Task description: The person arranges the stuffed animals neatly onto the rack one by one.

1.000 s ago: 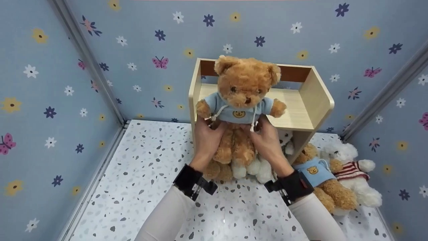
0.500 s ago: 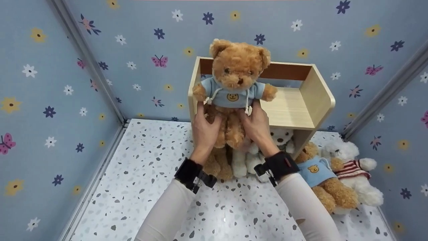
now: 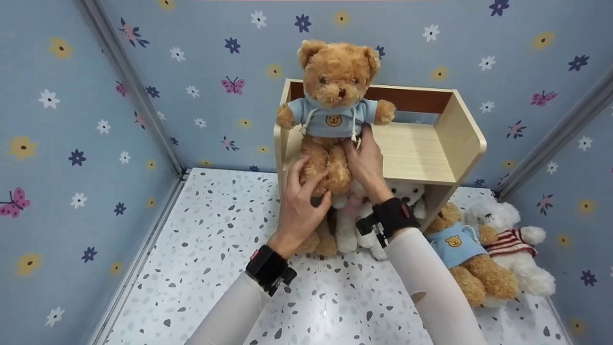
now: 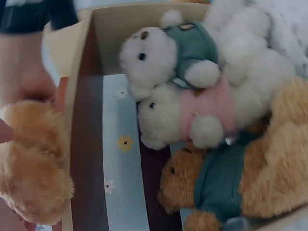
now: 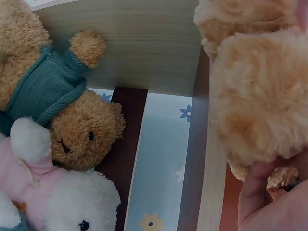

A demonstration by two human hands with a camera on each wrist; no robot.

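Observation:
A brown teddy bear [image 3: 337, 67] in a light blue hoodie sits upright at the left of the wooden shelf's top board [image 3: 409, 148], facing the person. My right hand [image 3: 368, 165] holds its side at the hip, thumb in front and fingers behind. In front of its legs is my left hand [image 3: 299, 206], fingers spread and loosely bent, fingertips right at the fur. The bear's feet [image 4: 33, 163] show at the board's edge in the left wrist view, and its furry feet [image 5: 264, 96] fill the right side of the right wrist view.
Below the board sit a brown bear in green [image 4: 224, 178], a white plush in pink [image 4: 207, 110] and a white plush in green [image 4: 195, 50]. Right of the shelf, a bear in blue [image 3: 455, 247] and a white plush in stripes [image 3: 510, 242] lean together on the speckled floor.
The bear has moved up and back onto the left of the top board. My left hand has let go of its side and come down to its legs; my right hand still holds it.

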